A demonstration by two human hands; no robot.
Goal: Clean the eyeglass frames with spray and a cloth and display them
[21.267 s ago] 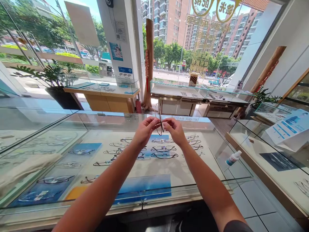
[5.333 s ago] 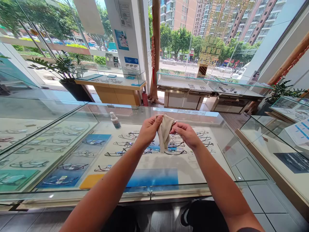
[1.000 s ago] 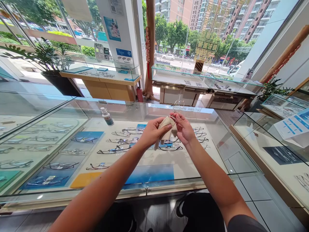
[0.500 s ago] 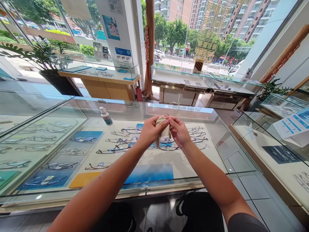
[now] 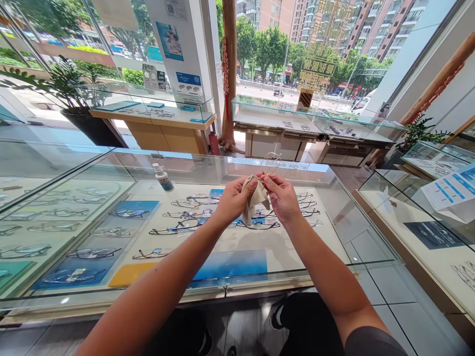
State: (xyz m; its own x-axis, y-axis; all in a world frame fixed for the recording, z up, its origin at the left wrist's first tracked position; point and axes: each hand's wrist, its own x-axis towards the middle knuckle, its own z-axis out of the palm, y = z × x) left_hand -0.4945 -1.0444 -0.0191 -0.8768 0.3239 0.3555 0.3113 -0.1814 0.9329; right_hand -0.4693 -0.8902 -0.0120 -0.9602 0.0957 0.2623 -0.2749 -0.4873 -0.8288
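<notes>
My left hand (image 5: pixel 236 197) is closed on a beige cloth (image 5: pixel 256 195), whose loose end hangs below the fingers. My right hand (image 5: pixel 282 198) pinches a pair of thin-rimmed eyeglasses (image 5: pixel 273 159) close against the cloth. The wire-like temples of the glasses stick up beyond my fingertips; the lenses are mostly hidden by the cloth and fingers. Both hands meet above a glass display case (image 5: pixel 237 277). A white spray bottle (image 5: pixel 163 177) with a dark label stands on the case top, left of my hands.
Under the glass lie rows of eyeglass frames (image 5: pixel 178 227), a blue panel (image 5: pixel 230 266) and a yellow one (image 5: pixel 131 274). Another glass case (image 5: pixel 419 237) runs along the right. Farther showcases (image 5: pixel 276 121) stand by the windows, with a potted plant (image 5: pixel 79 94) at the left.
My right hand has shifted slightly right, and the glasses' temples have tilted and moved a little right. The cloth is more spread out between the hands.
</notes>
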